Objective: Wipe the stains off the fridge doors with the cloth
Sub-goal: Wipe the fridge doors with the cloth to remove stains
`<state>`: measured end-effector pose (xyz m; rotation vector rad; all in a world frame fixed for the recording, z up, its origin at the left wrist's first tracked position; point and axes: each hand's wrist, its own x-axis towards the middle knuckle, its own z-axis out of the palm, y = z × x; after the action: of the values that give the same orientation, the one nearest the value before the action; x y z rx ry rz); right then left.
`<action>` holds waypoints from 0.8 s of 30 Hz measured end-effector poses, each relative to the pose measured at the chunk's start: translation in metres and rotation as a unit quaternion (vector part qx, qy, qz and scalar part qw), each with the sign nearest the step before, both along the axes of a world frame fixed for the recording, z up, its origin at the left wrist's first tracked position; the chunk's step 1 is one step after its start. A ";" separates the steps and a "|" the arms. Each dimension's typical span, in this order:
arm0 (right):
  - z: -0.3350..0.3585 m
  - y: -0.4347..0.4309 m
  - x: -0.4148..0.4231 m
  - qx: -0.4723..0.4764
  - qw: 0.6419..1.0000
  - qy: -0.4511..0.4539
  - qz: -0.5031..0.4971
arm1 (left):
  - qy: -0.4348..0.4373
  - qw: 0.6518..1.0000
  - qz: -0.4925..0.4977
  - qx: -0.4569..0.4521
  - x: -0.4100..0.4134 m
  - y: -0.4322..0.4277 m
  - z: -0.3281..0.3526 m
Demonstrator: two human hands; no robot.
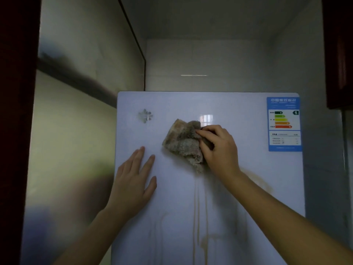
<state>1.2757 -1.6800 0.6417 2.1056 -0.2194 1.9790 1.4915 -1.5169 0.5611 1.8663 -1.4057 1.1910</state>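
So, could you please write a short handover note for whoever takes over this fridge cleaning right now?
Left hand: open, flat against the fridge door, bracing.
Right hand: grips the cloth and presses it to the upper middle of the door, left of the energy label.
Done: the top of the door looks free of stains.
Left: brownish drip streaks running down below the cloth, and a smear beside the right wrist.
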 end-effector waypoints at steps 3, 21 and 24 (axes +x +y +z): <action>-0.012 0.001 0.004 -0.030 0.998 0.026 -0.043 | 0.000 1.000 -0.002 0.007 0.001 0.001 0.001; -0.017 0.008 0.005 0.097 0.988 -0.025 -0.118 | -0.025 0.999 -0.012 0.029 0.012 0.004 0.001; -0.031 0.010 0.011 0.136 0.984 -0.056 -0.102 | -0.045 0.999 -0.003 0.031 0.016 0.002 -0.002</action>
<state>1.2872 -1.6705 0.6103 2.0263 -0.7344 2.0396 1.5074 -1.5146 0.5596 1.8697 -1.5106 1.2563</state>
